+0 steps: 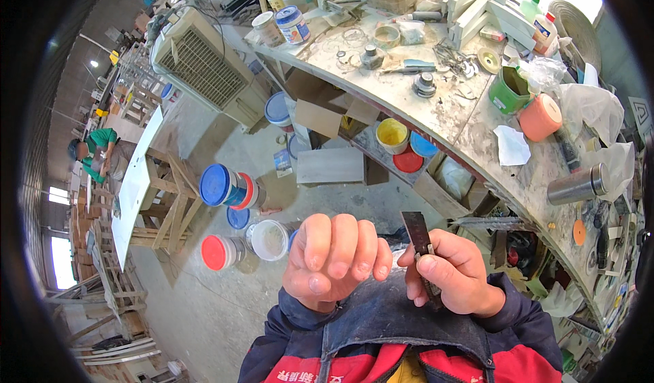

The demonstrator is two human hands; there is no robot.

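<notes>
My right hand (455,272) is closed around what looks like a utility knife (417,232), its wide dark blade pointing up and its narrow metal-edged handle running down through my fingers. Beside it, my left hand (334,260) is raised with the fingers loosely bent and slightly apart, and nothing shows in it. The fingertips are a short way from the knife without touching it. Both hands are in front of my dark jacket, above the floor. Part of the knife's handle is hidden by my right thumb and fingers.
A dusty workbench (470,121) curves along the far and right sides, bearing a metal flask (578,183), a green bucket (509,89) and jars. Lidded buckets (215,184) stand on the floor ahead. An air cooler (204,59) and white-topped trestle (134,192) are left; a person (101,153) works beyond.
</notes>
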